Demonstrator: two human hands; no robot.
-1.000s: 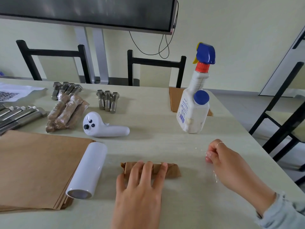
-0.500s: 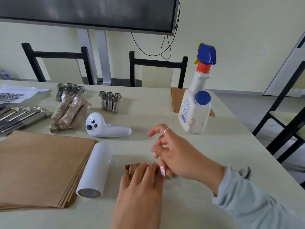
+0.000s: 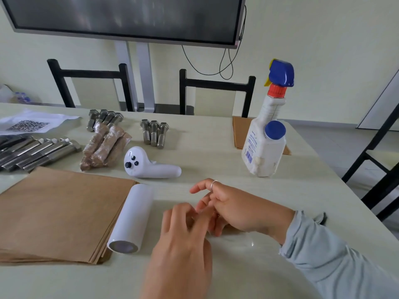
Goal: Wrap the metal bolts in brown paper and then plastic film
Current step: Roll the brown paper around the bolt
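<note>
My left hand [image 3: 183, 244] and my right hand [image 3: 235, 209] meet at the table's front middle, fingers curled over the paper-wrapped bolt, which they hide. Faint clear plastic film [image 3: 251, 241] glints on the table just right of the hands, and my right fingers seem to pinch its edge. The white film roll [image 3: 131, 216] lies left of my left hand, beside a stack of brown paper sheets [image 3: 60, 214]. Finished wrapped bolts [image 3: 103, 147] lie further back, with three bare bolts [image 3: 154, 133] to their right and several long bolts [image 3: 36, 152] at the left.
A white handheld controller [image 3: 149, 167] lies behind the roll. A spray bottle [image 3: 266, 134] stands at the back right on more brown paper [image 3: 238, 134]. A printed sheet [image 3: 32, 125] lies far left. Black chairs stand behind the table and at its right edge.
My right hand swung from the right side, carrying the film edge over the paper-wrapped bolt to my left hand. My left fingers went from flat on the bundle to curled, and the bundle is now hidden.
</note>
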